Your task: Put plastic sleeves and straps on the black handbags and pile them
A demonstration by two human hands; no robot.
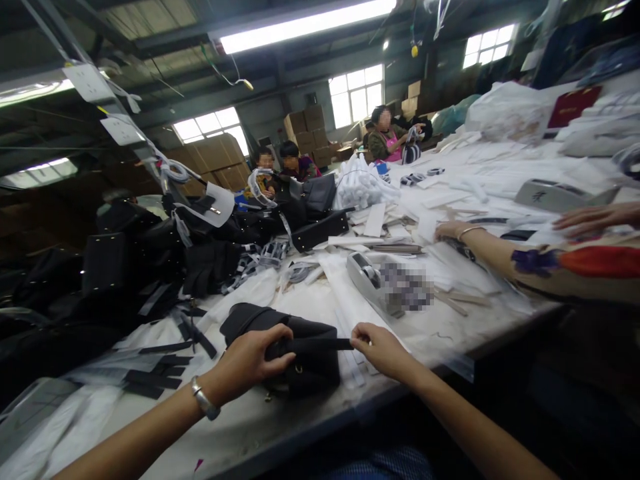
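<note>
A black bag with small gold-coloured fittings lies on the white-topped table in front of me. Across its upper side runs a flat black strap. My left hand, a silver bangle at its wrist, rests over the bag with the thumb and fingers closed on the strap. At the strap's right end, my right hand pinches the tip between thumb and fingertips. Between the two hands the strap is stretched straight. The far side of the bag is hidden behind my left hand.
A tape dispenser stands beyond my right hand. Black strips lie at left, near piled black bags. A co-worker's arm reaches in from the right, over white sheets and boards. Other people sit farther back.
</note>
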